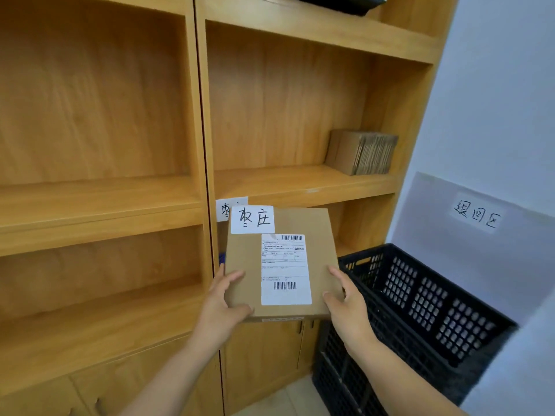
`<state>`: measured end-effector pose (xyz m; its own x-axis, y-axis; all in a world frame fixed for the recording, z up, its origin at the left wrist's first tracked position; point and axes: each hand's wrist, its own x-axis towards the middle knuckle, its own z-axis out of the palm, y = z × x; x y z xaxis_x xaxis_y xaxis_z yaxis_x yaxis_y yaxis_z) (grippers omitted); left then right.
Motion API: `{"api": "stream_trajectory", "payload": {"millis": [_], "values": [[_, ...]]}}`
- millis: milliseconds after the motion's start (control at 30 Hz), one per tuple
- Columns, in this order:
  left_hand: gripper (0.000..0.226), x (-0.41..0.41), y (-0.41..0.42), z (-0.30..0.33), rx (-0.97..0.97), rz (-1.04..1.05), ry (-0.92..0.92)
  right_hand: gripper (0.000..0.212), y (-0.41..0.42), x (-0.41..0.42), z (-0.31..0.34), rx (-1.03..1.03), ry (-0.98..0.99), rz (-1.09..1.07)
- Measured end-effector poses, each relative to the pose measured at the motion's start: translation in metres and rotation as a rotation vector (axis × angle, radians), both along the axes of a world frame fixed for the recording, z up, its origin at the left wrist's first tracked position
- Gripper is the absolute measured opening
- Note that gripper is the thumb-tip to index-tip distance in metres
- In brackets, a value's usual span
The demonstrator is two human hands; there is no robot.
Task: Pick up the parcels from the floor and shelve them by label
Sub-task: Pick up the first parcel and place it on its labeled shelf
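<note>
A flat brown cardboard parcel (246,265) is held up in front of the wooden shelf unit (300,184). It carries a white handwritten label (252,219) at its top left and a printed shipping label (285,268) below. My left hand (222,307) grips the parcel's lower left edge and my right hand (345,304) grips its lower right edge. On the shelf edge just behind the parcel a white paper tag (223,207) with handwriting shows, partly hidden by the parcel.
A stack of flat cardboard boxes (363,153) stands at the right end of the middle shelf. A black perforated plastic crate (420,298) sits to the right against a white wall with a handwritten sign (477,216). Cabinet doors (264,352) lie below.
</note>
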<state>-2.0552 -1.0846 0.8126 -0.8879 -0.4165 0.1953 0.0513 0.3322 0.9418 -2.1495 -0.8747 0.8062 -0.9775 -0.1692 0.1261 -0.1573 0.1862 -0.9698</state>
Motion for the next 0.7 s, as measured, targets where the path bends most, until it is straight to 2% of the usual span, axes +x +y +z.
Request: {"api": "stream_trajectory", "payload": {"millis": [167, 367, 700], "values": [[0.074, -0.057, 0.0, 0.016, -0.034, -0.007, 0.033, 0.048, 0.0, -0.05, 0.017, -0.011, 0.07, -0.028], [0.073, -0.126, -0.018, 0.036, -0.111, -0.008, 0.144, 0.052, -0.022, -0.117, 0.044, 0.015, 0.184, -0.043], [0.088, -0.209, -0.068, 0.076, -0.294, 0.072, 0.154, 0.052, -0.084, -0.216, 0.092, -0.012, 0.256, 0.011]]}}
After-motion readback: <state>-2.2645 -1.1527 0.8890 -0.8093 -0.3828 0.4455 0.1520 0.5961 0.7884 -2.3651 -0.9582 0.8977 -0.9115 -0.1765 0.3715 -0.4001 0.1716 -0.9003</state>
